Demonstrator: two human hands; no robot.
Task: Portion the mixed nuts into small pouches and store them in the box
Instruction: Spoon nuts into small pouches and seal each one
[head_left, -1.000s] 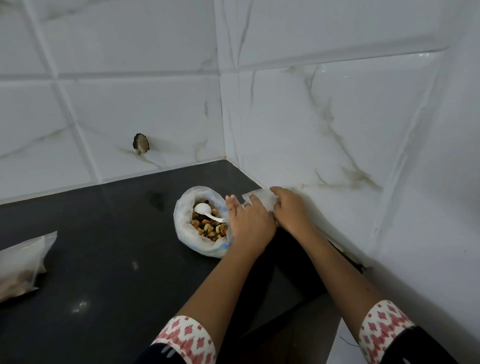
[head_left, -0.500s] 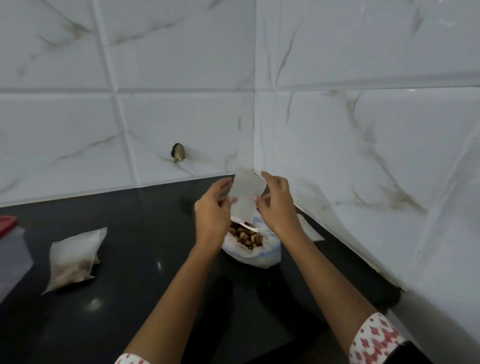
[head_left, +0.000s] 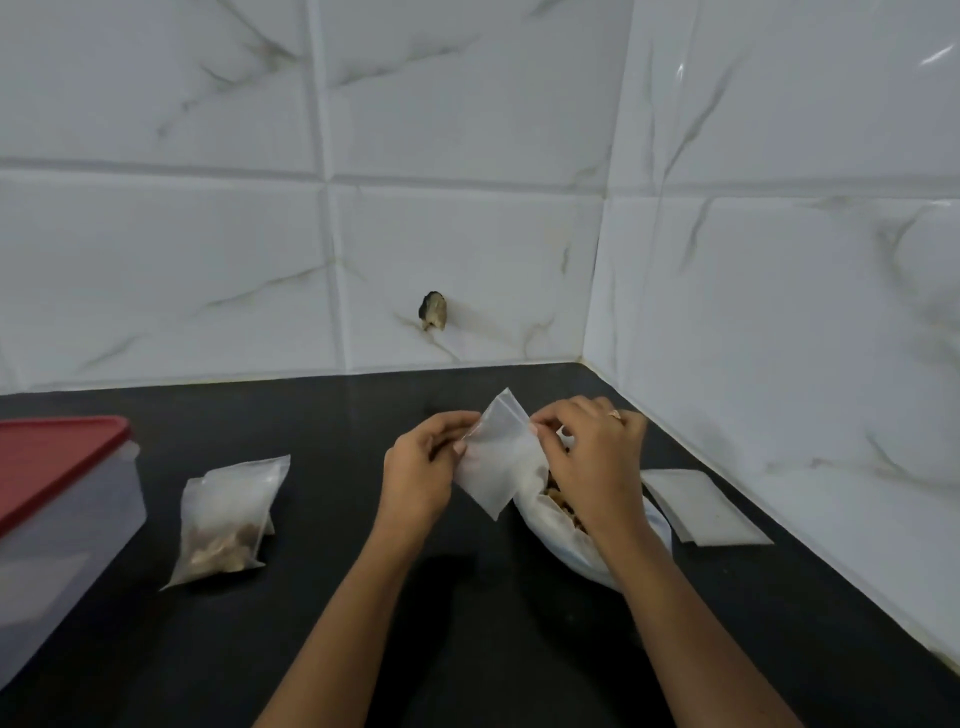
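Both hands hold a small empty clear pouch (head_left: 496, 460) above the black counter. My left hand (head_left: 423, 465) pinches its left edge and my right hand (head_left: 592, 457) pinches its top right edge. Under my right hand lies the open white bag of mixed nuts (head_left: 550, 525), mostly hidden by the hand and wrist. A filled pouch of nuts (head_left: 226, 522) lies on the counter to the left. The clear box with a red lid (head_left: 57, 525) stands at the far left, its lid on.
A flat stack of empty pouches (head_left: 701, 506) lies by the right wall. White marble tiles close the corner behind and to the right. A dark chipped hole (head_left: 432, 310) marks the back wall. The black counter (head_left: 332, 431) stretches between box and hands.
My hands lifted an empty pouch from the pile by the right wall and hold it over the nut bag. The view swung left, so the filled pouch and box came into sight.
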